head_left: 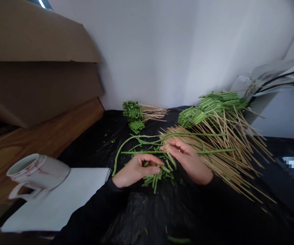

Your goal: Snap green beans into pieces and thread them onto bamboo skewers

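My right hand (189, 160) pinches a pale green length of long bean (171, 158) between thumb and fingers; it points down toward the other hand. My left hand (138, 169) is curled, its thumb and index fingertip closing on the end of a short long bean piece (165, 168). Below both hands lies a loose heap of cut long bean pieces (155, 182). Whole long beans (118, 153) curve across the black plastic sheet just beyond my hands, some passing behind the right one.
Bare bamboo skewers (228, 170) fan out at the right. Behind them lie skewered bean bundles (218, 105), with a smaller bundle (133, 112) by the wall. A mug (47, 172) stands on white paper (80, 194) at the left, near a cardboard box (42, 88).
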### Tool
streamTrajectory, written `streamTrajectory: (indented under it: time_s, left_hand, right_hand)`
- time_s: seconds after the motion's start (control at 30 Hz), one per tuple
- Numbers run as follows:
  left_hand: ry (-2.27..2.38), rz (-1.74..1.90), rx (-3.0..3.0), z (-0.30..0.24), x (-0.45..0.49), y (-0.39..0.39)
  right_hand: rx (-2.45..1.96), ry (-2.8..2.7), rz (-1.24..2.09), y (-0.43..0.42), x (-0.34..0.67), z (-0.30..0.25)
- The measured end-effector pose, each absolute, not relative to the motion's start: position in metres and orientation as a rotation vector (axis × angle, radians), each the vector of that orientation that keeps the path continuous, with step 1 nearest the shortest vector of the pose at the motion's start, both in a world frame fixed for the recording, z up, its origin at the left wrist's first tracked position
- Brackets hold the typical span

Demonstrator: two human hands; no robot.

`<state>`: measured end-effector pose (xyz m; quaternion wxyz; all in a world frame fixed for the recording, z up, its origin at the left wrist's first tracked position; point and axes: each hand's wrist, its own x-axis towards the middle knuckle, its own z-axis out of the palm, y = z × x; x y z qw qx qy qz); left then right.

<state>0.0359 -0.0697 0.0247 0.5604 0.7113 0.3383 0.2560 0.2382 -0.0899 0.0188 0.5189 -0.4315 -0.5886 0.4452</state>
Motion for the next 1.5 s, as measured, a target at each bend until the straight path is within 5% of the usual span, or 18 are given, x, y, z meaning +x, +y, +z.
streamTrajectory:
  time_s: [0.4,0.77,1.03,1.23,1.5]
  left_hand:
    - [0.933,0.96,1.495,0.02,0.049,-0.074]
    - [1.152,1.358,1.697,0.025,0.033,-0.063]
    - [1.063,1.051,2.239,0.019,0.036,-0.074]
    - [1.033,1.005,2.319,0.022,0.037,-0.076]
    - [0.98,1.085,1.928,0.028,0.038,-0.074]
  right_hand:
    - [-1.018,-1.547,1.038,-0.098,0.221,0.013]
    - [-1.216,-1.917,0.06,-0.099,0.228,0.009]
    - [-1.212,-2.158,-0.248,-0.105,0.224,0.013]
    - [-1.156,-2.145,-0.224,-0.107,0.223,0.015]
    - [-1.093,-1.762,0.369,-0.108,0.218,0.013]
